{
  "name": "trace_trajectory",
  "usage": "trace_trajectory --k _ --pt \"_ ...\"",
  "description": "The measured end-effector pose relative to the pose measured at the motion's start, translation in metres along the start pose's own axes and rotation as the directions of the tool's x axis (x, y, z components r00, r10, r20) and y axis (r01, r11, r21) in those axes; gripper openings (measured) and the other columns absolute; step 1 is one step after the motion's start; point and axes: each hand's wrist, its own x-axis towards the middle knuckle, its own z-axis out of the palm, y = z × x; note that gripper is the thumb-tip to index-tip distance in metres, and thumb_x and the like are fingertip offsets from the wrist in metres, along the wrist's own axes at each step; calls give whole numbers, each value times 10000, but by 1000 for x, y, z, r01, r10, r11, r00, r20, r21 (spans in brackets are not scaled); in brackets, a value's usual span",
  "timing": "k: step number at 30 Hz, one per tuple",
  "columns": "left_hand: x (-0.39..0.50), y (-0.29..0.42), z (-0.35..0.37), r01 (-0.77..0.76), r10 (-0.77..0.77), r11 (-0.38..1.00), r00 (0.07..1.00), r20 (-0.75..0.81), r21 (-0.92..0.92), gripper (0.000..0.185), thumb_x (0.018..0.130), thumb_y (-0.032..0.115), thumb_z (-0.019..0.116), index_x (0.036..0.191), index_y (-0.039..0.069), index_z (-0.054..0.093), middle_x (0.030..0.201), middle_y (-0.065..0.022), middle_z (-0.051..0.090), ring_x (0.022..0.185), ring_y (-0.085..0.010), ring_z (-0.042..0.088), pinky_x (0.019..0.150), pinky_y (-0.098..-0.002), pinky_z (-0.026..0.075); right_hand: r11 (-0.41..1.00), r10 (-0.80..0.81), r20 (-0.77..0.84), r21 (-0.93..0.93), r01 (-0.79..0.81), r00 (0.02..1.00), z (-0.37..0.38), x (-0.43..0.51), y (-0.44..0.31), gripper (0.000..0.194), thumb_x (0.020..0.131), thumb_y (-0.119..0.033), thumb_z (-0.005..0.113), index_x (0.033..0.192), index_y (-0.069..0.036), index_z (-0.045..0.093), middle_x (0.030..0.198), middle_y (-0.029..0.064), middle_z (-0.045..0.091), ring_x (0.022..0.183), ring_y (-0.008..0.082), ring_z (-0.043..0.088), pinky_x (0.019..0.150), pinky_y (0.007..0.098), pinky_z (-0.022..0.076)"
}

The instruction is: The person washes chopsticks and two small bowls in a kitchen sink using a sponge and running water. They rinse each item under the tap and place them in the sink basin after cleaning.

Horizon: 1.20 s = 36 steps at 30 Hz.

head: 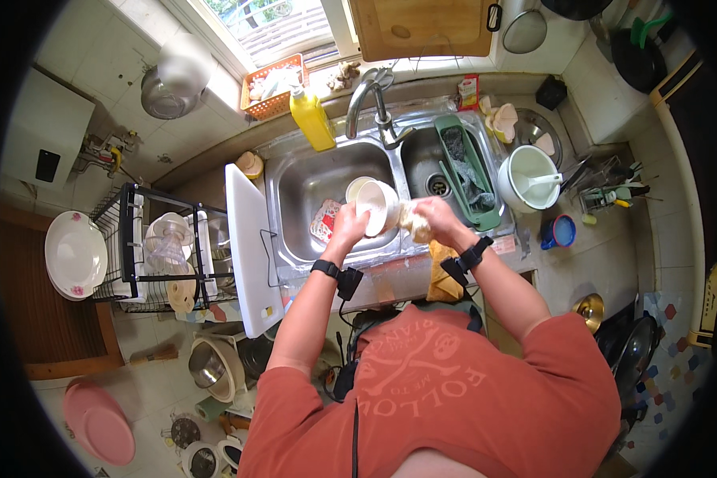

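My left hand grips a white bowl by its rim, tilted above the left sink basin. Another pale round dish shows just behind the bowl; whether my left hand holds it too, I cannot tell. In my right hand is a crumpled, pale yellowish cloth or sponge, close to the bowl's outer side. A patterned white and red item lies on the basin floor. Over the sink stands a chrome faucet; no water is plainly visible from it.
A white cutting board stands upright left of the sink, beside a black dish rack. Behind is a yellow bottle. A green strainer tray spans the right basin. Rightward are a white pot, blue cup and utensil holder.
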Motion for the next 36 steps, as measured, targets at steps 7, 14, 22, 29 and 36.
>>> trace_trajectory --k 7,14,22,29,36 --pt "7 -5 10 -34 33 999 999 18 43 324 915 139 683 1202 15 766 1104 -240 794 1053 -367 779 936 -438 589 973 180 34 -150 -173 983 -6 3 2 251 1013 -116 593 1072 57 765 948 91 763 824 187 733 726 341 589" --pt "0 -17 10 198 -130 918 969 212 -344 552 911 -104 529 1455 -25 572 1297 -200 675 1057 -351 749 760 -484 727 998 31 -88 -53 -36 996 -5 -6 -11 345 1041 -96 506 1302 3 708 1143 121 760 958 201 748 749 345 635" --pt "-4 9 22 336 -189 872 901 389 -355 572 860 -83 497 1420 4 576 1306 -190 675 1092 -328 743 668 -438 703 680 -63 -45 -733 9 997 0 9 1 428 869 -152 666 1249 36 722 1131 170 786 1075 241 729 964 373 557" --pt "-14 -14 28 604 -347 743 716 606 -288 408 884 98 562 1271 -1 645 1010 -97 706 853 -214 693 665 -310 577 744 117 -35 -658 -111 993 -24 9 35 385 860 -110 635 1195 47 745 1031 147 801 978 229 740 906 374 568" --pt "10 -31 3 601 -324 765 668 670 -230 660 1036 625 634 1365 54 642 1115 -96 715 819 -169 736 701 -288 590 502 -154 -51 -864 34 987 -34 -1 41 354 918 -148 567 1175 42 719 1117 319 747 1121 476 715 992 513 552"
